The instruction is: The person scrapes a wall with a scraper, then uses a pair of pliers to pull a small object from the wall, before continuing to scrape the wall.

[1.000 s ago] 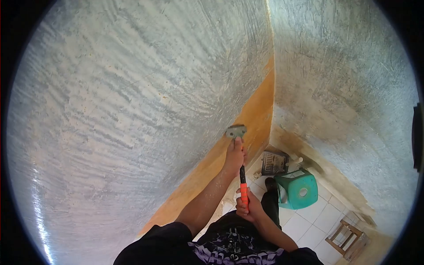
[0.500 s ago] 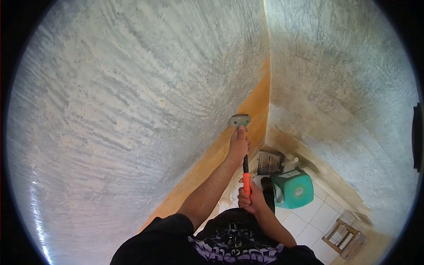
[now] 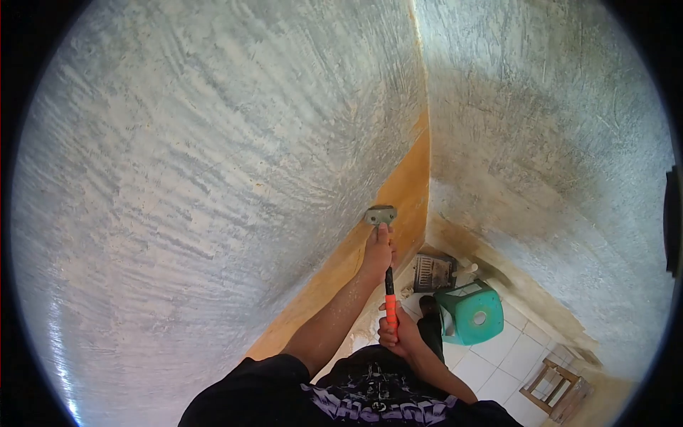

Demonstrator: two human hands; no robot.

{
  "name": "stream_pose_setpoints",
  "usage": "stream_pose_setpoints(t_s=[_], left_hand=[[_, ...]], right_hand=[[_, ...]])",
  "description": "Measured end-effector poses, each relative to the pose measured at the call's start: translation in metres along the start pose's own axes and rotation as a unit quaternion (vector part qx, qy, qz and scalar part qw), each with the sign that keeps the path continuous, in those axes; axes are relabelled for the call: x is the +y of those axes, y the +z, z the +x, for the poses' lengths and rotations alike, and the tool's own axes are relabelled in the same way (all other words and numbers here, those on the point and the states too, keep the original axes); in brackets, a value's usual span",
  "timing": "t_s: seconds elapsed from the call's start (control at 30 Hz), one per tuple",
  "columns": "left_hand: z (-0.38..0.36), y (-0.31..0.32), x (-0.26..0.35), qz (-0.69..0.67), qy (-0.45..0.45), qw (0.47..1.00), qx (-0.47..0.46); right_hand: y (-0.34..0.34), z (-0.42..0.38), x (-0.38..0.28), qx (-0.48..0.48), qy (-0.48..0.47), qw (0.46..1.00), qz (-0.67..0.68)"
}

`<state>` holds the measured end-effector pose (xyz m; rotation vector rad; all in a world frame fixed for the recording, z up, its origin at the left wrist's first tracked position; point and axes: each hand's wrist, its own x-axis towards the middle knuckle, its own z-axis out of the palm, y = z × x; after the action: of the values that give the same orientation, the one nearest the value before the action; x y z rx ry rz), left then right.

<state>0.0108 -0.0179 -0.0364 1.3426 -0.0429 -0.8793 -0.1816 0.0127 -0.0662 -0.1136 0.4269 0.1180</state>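
A long-handled scraper [image 3: 391, 313] with a black and orange handle and a grey metal head [image 3: 381, 215] is held in both hands. My left hand [image 3: 379, 250] is closed round its upper part, thumb laid along it just below the head. Lower down, my right hand [image 3: 400, 333] wraps the orange grip. The scraper's head lies against the left wall, where the rough grey-white coating [image 3: 213, 178] meets a bare orange-tan strip [image 3: 405, 192]. Whether the blade edge digs into the coating cannot be made out.
A second grey wall [image 3: 541, 142] meets the left one at a corner. Below stand a green plastic stool [image 3: 478, 317], a dark slotted crate-like object [image 3: 434, 272] and a small wooden stool [image 3: 551, 384] on white floor tiles [image 3: 501, 356]. A dark shoe [image 3: 429, 306] is beside the green stool.
Both hands and the scraper have moved down and slightly left in view, its head sliding lower along the orange strip. The grip is unchanged. The camera view has shifted a little.
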Motion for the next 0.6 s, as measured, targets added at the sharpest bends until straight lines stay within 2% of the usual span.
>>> stream_pose_setpoints(t_s=[0.17, 0.27, 0.37, 0.47, 0.6], left_hand=[[0.012, 0.020, 0.010, 0.005, 0.014, 1.000, 0.007], [0.002, 0.006, 0.000, -0.013, -0.002, 1.000, 0.017], [0.002, 0.000, 0.001, -0.021, -0.018, 1.000, 0.009], [0.004, 0.016, 0.007, 0.000, 0.017, 1.000, 0.012], [-0.005, 0.010, 0.005, -0.019, -0.002, 1.000, 0.012]], right_hand=[[0.002, 0.003, -0.017, 0.006, -0.029, 1.000, -0.011], [-0.004, -0.004, -0.009, 0.008, 0.012, 1.000, -0.014], [-0.003, 0.000, -0.005, 0.004, 0.018, 1.000, -0.002], [0.000, 0.000, -0.016, 0.014, -0.023, 0.999, -0.042], [-0.002, -0.006, -0.012, 0.019, 0.003, 0.999, -0.040]])
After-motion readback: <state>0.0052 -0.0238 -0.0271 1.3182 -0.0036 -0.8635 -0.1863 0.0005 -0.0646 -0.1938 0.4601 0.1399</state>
